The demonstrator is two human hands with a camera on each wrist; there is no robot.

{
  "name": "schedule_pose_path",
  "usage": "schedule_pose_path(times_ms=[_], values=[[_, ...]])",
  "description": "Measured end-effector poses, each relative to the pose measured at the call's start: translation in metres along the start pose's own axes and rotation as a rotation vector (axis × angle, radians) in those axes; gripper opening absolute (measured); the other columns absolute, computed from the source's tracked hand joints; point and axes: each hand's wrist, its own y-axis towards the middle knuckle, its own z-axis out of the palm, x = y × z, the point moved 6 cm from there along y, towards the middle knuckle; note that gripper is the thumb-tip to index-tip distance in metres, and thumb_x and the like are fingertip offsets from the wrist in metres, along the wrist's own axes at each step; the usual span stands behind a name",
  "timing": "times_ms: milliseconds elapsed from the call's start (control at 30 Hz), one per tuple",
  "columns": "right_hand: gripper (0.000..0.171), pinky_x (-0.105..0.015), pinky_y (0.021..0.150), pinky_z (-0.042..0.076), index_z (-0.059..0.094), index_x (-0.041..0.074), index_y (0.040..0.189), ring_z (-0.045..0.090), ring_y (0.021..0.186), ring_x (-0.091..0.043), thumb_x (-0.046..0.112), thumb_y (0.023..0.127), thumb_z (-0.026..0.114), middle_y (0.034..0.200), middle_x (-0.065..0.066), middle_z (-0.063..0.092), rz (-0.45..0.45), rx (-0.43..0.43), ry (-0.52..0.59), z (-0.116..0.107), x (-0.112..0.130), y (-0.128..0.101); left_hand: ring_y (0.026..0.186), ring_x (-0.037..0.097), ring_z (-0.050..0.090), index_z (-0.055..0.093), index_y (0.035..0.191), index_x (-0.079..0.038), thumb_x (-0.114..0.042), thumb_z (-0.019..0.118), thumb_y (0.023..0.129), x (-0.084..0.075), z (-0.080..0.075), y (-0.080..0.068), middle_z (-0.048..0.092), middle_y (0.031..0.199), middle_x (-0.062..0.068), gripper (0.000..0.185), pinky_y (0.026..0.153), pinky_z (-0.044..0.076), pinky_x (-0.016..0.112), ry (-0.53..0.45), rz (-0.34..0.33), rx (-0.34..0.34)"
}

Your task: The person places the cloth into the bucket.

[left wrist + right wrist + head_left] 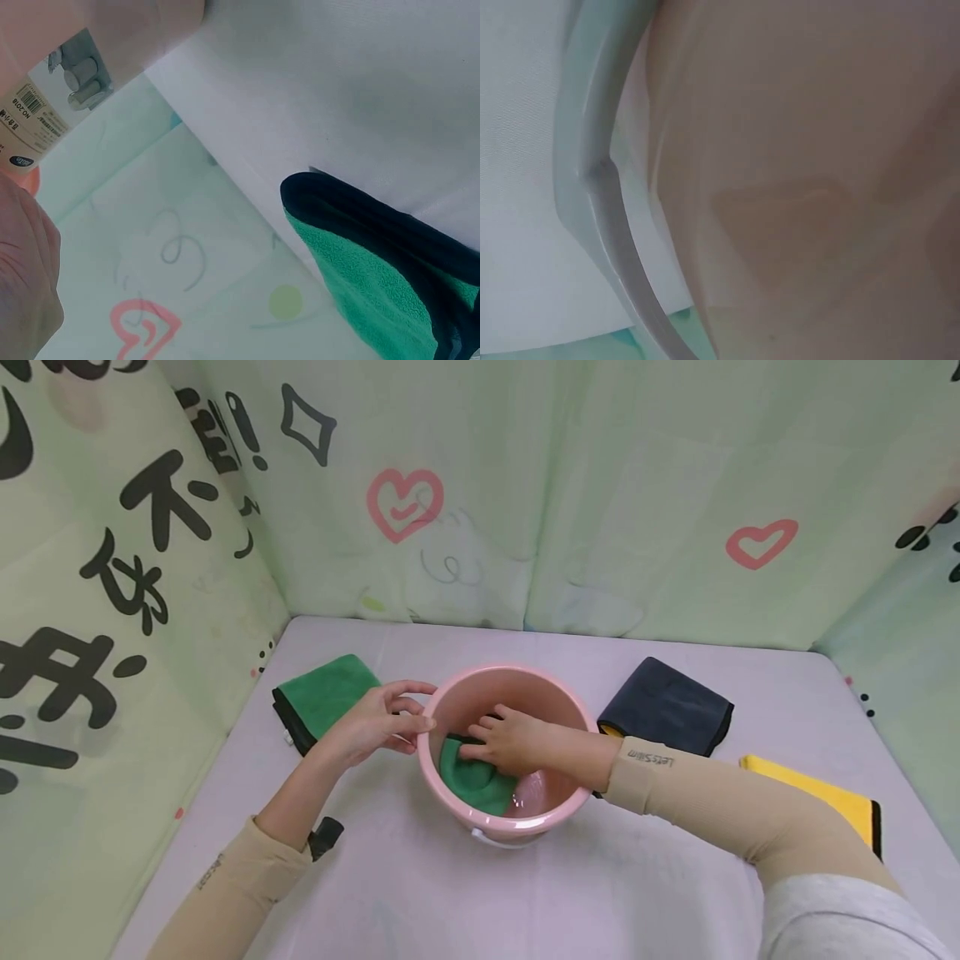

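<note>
two hands at the bucket (525, 827) on the worktop (420, 893): left hand (378, 720) pinches its rim, right hand (510, 742) presses flat on the green cloth (472, 783) inside. hard pressing could tip it, spilling water.

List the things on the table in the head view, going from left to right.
Green towel → left hand → pink bucket → dark towel → yellow towel.
</note>
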Motion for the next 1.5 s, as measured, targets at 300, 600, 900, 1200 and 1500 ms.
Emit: schedule_pose_path(times_ms=[300, 600, 900, 1200, 1500], values=[[0.049, -0.032, 0.089, 0.037, 0.033, 0.031, 0.131, 0.041, 0.111, -0.017, 0.038, 0.088, 0.056, 0.129, 0.001, 0.044, 0.018, 0.025, -0.019, 0.001, 0.000, 0.002, 0.062, 0.017, 0.060, 0.044, 0.131, -0.009, -0.014, 0.066, 0.083, -0.001, 0.000, 0.000, 0.057, 0.093, 0.011, 0.053, 0.064, 0.055, 0.030, 0.008, 0.001, -0.011], [0.048, -0.032, 0.084, 0.039, 0.044, 0.028, 0.123, 0.045, 0.103, -0.018, 0.041, 0.081, 0.064, 0.115, 0.000, 0.051, 0.048, -0.236, 0.026, -0.017, -0.008, -0.016, 0.061, 0.017, 0.060, 0.044, 0.131, -0.009, -0.015, 0.067, 0.083, -0.001, 0.000, 0.001, 0.056, 0.092, 0.011, 0.053, 0.064, 0.055, 0.030, 0.015, 0.003, -0.016], [0.051, -0.044, 0.095, 0.037, 0.049, 0.026, 0.128, 0.046, 0.110, -0.024, 0.032, 0.081, 0.069, 0.118, -0.002, 0.051, 0.182, -0.469, 0.310, -0.038, -0.023, -0.079, 0.060, 0.017, 0.059, 0.045, 0.130, -0.008, -0.014, 0.067, 0.083, 0.001, 0.000, 0.000, 0.057, 0.091, 0.010, 0.053, 0.063, 0.055, 0.029, -0.001, 0.005, -0.013], [0.058, -0.055, 0.094, 0.028, 0.047, 0.020, 0.129, 0.042, 0.114, -0.032, 0.021, 0.077, 0.071, 0.124, -0.013, 0.048, 0.571, -0.677, 0.478, 0.013, -0.045, -0.179, 0.060, 0.016, 0.059, 0.045, 0.131, -0.008, -0.014, 0.068, 0.082, 0.002, 0.000, 0.000, 0.057, 0.092, 0.010, 0.054, 0.062, 0.054, 0.028, -0.015, 0.008, -0.005], [0.079, -0.067, 0.092, 0.015, 0.026, 0.020, 0.142, 0.026, 0.118, -0.048, 0.021, 0.077, 0.070, 0.135, -0.024, 0.029, 0.986, -0.461, 0.653, 0.109, -0.043, -0.255, 0.058, 0.016, 0.058, 0.046, 0.130, -0.009, -0.012, 0.067, 0.082, 0.002, 0.000, -0.001, 0.057, 0.091, 0.010, 0.053, 0.061, 0.054, 0.028, -0.027, 0.014, -0.004]])
